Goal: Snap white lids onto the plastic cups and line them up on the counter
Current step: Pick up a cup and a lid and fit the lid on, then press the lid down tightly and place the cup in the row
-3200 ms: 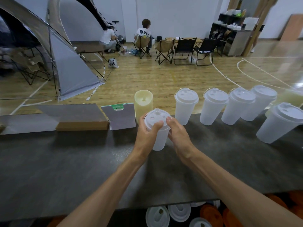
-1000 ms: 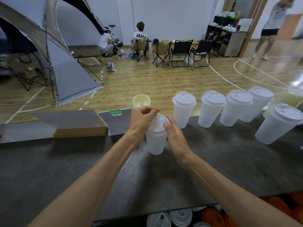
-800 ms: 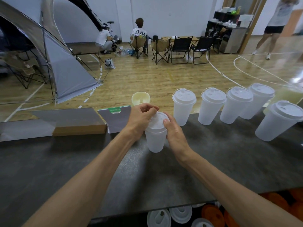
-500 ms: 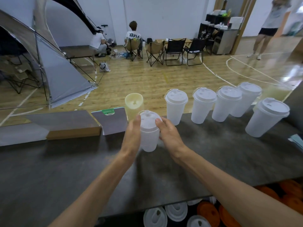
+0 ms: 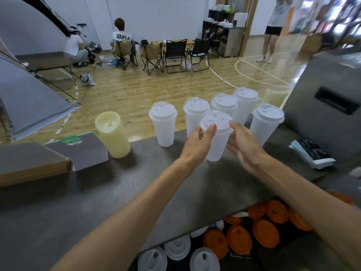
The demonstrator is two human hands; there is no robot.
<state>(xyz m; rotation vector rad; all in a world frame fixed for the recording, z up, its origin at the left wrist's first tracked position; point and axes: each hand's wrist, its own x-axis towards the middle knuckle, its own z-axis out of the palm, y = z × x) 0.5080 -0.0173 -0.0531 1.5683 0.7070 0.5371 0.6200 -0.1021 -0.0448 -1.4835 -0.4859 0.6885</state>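
A frosted plastic cup (image 5: pixel 215 145) with a white lid (image 5: pixel 215 121) on it is held between both hands over the dark counter (image 5: pixel 97 196). My left hand (image 5: pixel 197 145) grips its left side with the thumb on the lid's rim. My right hand (image 5: pixel 244 145) cups its right side. Behind it, several lidded cups stand in a row along the counter's far edge, from the leftmost cup (image 5: pixel 164 124) to the rightmost cup (image 5: pixel 265 122). The held cup hides part of the second and third cups.
A pale yellow lidded cup (image 5: pixel 113 133) stands left of the row, beside a grey card stand (image 5: pixel 82 151) and a flat cardboard box (image 5: pixel 29 165). A booklet (image 5: pixel 310 153) lies at right by a grey box (image 5: pixel 328 114). Spare white lids (image 5: pixel 176 249) and orange lids (image 5: pixel 265 231) sit below the counter.
The hands have carried the lidded cup to the right, from beside the yellow cup to in front of the row's middle. The left hand came off the lid's top to the cup's side.
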